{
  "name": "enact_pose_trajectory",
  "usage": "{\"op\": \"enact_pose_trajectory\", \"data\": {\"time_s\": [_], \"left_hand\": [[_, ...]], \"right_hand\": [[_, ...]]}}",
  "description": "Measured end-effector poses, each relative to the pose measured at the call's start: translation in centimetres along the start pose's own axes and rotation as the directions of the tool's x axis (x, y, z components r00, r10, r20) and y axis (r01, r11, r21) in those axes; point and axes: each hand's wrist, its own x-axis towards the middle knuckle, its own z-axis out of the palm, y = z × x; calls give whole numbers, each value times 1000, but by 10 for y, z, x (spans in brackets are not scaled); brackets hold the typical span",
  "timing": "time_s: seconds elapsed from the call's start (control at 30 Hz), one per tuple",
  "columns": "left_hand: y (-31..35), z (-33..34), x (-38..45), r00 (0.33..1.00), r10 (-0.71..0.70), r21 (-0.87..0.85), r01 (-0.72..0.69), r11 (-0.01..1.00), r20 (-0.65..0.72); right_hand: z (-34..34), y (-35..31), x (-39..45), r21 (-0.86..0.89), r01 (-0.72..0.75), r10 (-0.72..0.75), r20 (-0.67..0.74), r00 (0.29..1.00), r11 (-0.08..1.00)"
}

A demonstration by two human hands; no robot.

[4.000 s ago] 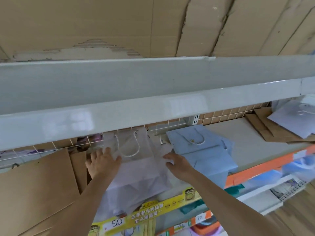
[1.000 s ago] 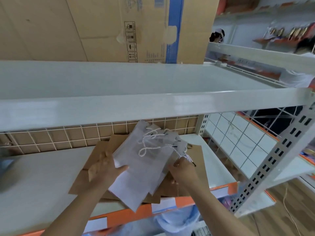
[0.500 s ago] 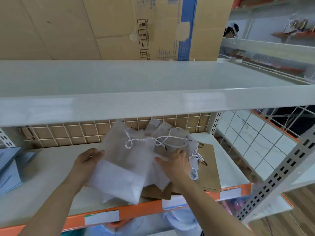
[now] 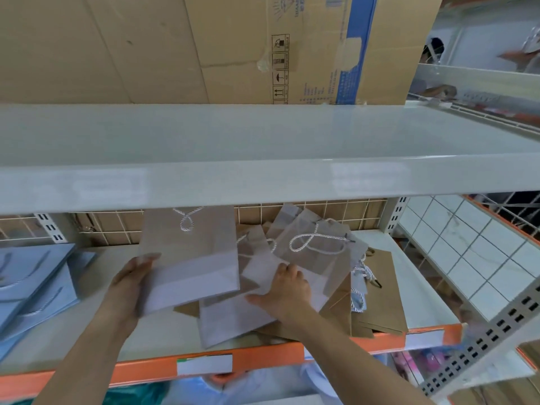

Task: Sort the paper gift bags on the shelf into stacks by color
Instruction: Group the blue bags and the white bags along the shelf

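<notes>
Head view — white bags [image 4: 309,258] on shelf [image 4: 163,337]

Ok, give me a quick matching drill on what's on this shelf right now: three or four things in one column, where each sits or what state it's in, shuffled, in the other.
Things:
1. blue bags
2. white bag
3. brown bags
4. right hand

Places or states:
A. at the bottom of the pile, by the shelf's right end
B. pressing flat on the white pile
C. stacked at the shelf's left end
D. held at its left edge by the left hand

Pairs: 1-C, 2-D, 3-A, 4-B
</notes>
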Motion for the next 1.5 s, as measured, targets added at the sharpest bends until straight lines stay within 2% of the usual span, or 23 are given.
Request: {"op": "enact_pose_trajectory", "data": {"time_s": [0.1, 0.2, 0.3, 0.4, 0.53, 0.73, 0.83, 1.0, 1.1, 1.23, 1.4, 1.5], "left_hand": [[-3, -15, -2, 999, 6, 27, -5, 1000, -54], [-9, -27, -11, 992, 29, 58, -22, 998, -124], [-13, -42, -21, 981, 56, 89, -40, 995, -186], [-15, -58, -32, 971, 60, 110, -35, 993, -232], [-17, -83, -41, 958, 32, 53, -18, 998, -284], [-17, -129, -43, 948, -16, -54, -1, 999, -318], [-11, -159, -43, 943, -11, -101, -24, 995, -331], [15, -222, -56, 955, 96, -120, -135, 984, -282], [29, -270, -62, 958, 104, -152, -148, 977, -267], [46, -337, -67, 953, 75, -277, -160, 947, -294], [67, -417, -78, 963, 140, -207, -189, 960, -230], [76, -457, -82, 955, 114, -217, -177, 960, -273]], "right_hand": [[5, -16, 4, -13, -25, 26, 57, 998, 1000], [5, -20, 9, 110, -65, 52, 118, 992, 992], [2, -15, 12, 235, -43, 7, 151, 989, 971], [-6, -6, 16, 372, 2, -29, 65, 997, 928], [-15, -10, 16, 530, 77, -63, -44, 997, 844], [-18, -44, -3, 726, 204, -123, -164, 979, 657], [-12, -68, -16, 772, 213, -90, -200, 976, 599], [10, -115, -51, 827, 207, -30, -225, 974, 522], [28, -150, -78, 872, 199, -14, -216, 976, 447], [53, -209, -106, 911, 201, -34, -203, 979, 359], [82, -273, -135, 943, 181, -8, -186, 982, 279], [96, -309, -144, 945, 181, -39, -177, 983, 271]]}}
